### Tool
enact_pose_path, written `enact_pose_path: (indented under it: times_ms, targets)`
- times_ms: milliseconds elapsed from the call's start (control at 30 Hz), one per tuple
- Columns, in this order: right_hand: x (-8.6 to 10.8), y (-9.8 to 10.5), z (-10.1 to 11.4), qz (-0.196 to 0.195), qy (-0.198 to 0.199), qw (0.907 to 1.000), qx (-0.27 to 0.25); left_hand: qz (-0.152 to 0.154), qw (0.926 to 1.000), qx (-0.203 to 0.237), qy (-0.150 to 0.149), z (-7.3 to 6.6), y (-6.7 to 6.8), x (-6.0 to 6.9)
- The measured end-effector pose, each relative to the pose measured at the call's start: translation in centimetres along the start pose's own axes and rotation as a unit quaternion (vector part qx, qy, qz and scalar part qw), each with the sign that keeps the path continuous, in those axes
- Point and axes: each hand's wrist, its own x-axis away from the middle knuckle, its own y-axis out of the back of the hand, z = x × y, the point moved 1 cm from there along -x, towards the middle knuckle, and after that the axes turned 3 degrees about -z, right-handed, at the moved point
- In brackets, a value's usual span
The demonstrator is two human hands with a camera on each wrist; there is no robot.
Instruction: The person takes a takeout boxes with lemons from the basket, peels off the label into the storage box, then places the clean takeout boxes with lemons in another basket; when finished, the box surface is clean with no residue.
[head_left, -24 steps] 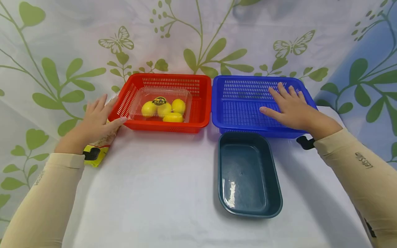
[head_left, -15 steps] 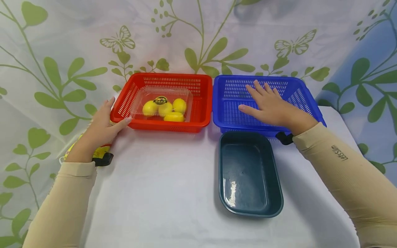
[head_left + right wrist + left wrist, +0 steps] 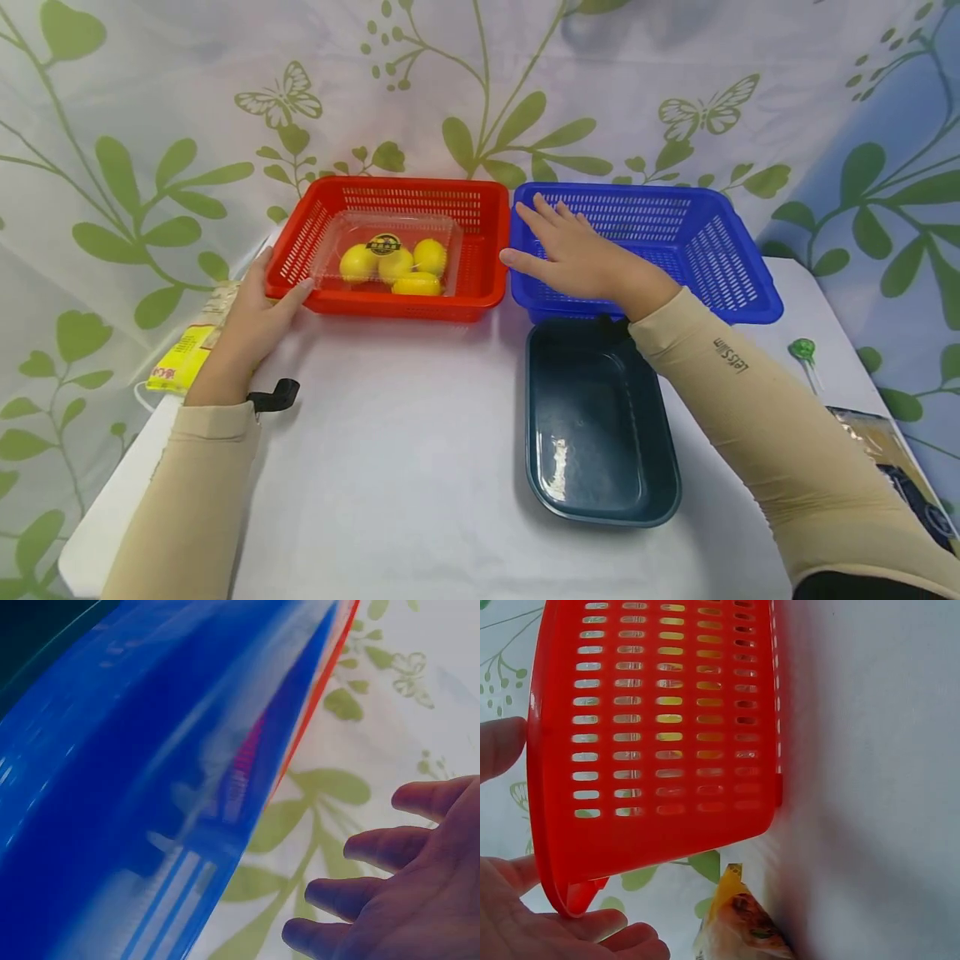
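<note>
In the head view, my left hand (image 3: 258, 321) is at the near left corner of the red basket (image 3: 405, 307). Its thumb touches the rim, and its fingers lie fairly straight along the left side. The left wrist view has fingertips (image 3: 634, 941) just under that rim. Inside the basket, a clear plastic box (image 3: 341, 242) with a dark label contains several lemons (image 3: 417, 283). My right hand (image 3: 573, 254), fingers spread, hovers over the left part of the blue basket (image 3: 720, 250). Its thumb tip comes close to the red basket's right edge.
A dark teal tub (image 3: 600, 433) stands in front of the blue basket. Left of the red basket lies a yellow package (image 3: 187, 350), partly behind my left hand. On the right edge are a green-topped lollipop (image 3: 802, 350) and a clear-and-dark packet (image 3: 885, 450).
My right hand has swept left across the blue basket toward the red one, uncovering things on the right edge. My left hand has shifted slightly right, to the red basket's corner.
</note>
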Motion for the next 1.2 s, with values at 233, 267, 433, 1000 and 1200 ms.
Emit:
enact_pose_path:
  times_ms: [233,267,433,1000,1200]
  targets:
    - [-2.2,-0.9,2.7,0.015,0.002,0.9994,-0.031,-0.002,0.9976,0.030,0.062,0.3,-0.2,0.7]
    - [-2.4,-1.1,3.2,0.018,0.001,0.9991,-0.039,-0.003,0.9968,0.036,0.070,0.3,-0.4,0.7]
    - [-3.8,-2.0,4.9,0.032,0.012,0.9970,-0.070,-0.014,0.9916,0.081,0.101,0.2,-1.0,0.8]
    - [-7.1,-5.1,8.9,0.049,0.012,0.9892,-0.138,-0.054,0.9705,0.215,0.096,0.1,-2.6,0.8]
    - [-7.7,-5.7,8.8,0.033,-0.020,0.9838,-0.175,-0.065,0.9547,0.278,0.082,0.1,-2.8,0.6]
